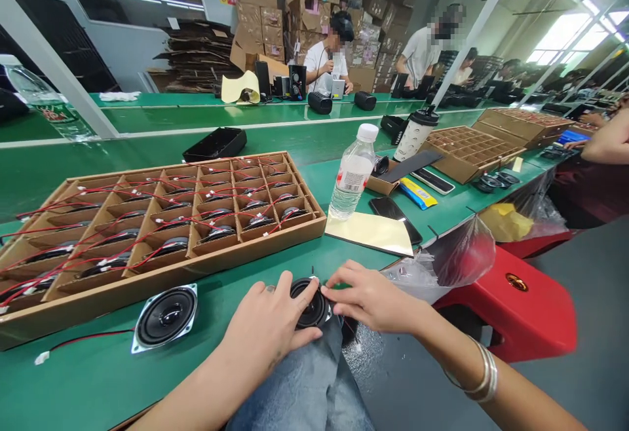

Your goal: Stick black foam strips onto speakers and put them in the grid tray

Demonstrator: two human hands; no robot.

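Lying beneath both hands in the head view, at the near edge of the green bench (88, 385): one black speaker (314, 314), round, partly covered by fingers. Left hand (265, 326): curved around the black speaker and gripping it, fingers across its top, thumb at its near side; a ring on one finger. Right hand (373, 300): fingers bent, tips together at the speaker's right edge; whether they pinch anything, cannot tell. Silver bracelets (486, 375) on the right wrist. Below the left hand: a lap in blue denim (304, 385). Left of the left hand: one loose speaker (167, 316), square-framed, face up, its red and black wire ending in a white plug (43, 357). Beyond the left hand: one cardboard box (255, 243) with dividers, speakers in its compartments, red wires strewn across the top. Beyond the right hand: yellowish paper (371, 234), a dark phone (400, 216) near it, an upright water bottle (351, 179), a yellow and blue packet (417, 194), a patterned cup (415, 135). Right of the right hand: a clear plastic bag (462, 254) and a red stool (531, 306). Far beyond both hands: a seated co-worker (319, 57).
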